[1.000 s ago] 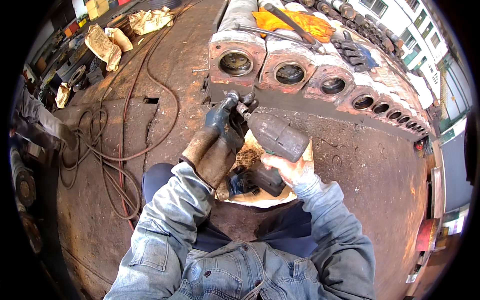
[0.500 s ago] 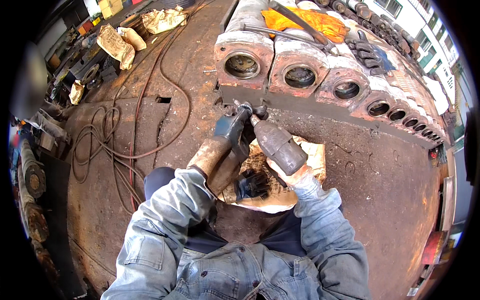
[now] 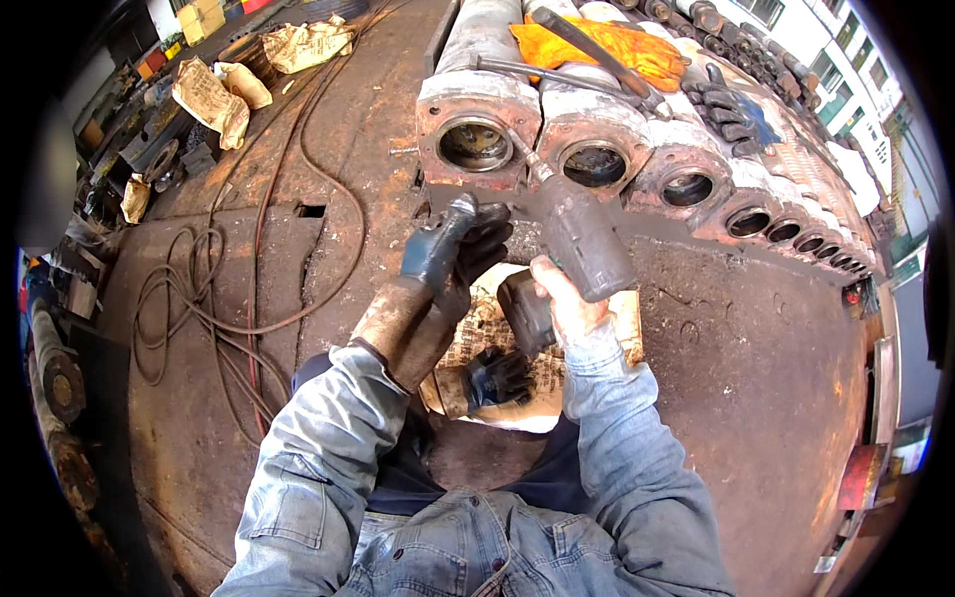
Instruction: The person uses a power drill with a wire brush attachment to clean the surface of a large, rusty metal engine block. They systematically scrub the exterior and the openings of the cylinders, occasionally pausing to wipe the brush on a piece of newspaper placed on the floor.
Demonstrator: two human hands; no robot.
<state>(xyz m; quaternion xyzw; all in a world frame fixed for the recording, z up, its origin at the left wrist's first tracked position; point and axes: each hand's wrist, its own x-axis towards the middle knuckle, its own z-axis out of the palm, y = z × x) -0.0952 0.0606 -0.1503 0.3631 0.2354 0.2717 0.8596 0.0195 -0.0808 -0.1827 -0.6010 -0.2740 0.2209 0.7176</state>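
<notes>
Power tool held two-handed against the front of a rusty block of round ports.

The grey power tool [image 3: 582, 244] is angled up and left, its thin bit reaching the rim of the leftmost port [image 3: 476, 145] in the block [image 3: 637, 169], probably so the tip can work that edge, though the contact point is too small to be sure. The bare right hand [image 3: 567, 303] is clenched around the tool's dark grip from below; the gloved left hand [image 3: 460, 249] closes on the nose end, seemingly to steady it. A spare glove [image 3: 497, 378] lies on paper [image 3: 487, 333] by the person's lap. Left of the hands the rusty floor [image 3: 229, 259] carries looping cables [image 3: 189, 308]; the right side is bare plate. An orange cloth [image 3: 607, 45] tops the block.
</notes>
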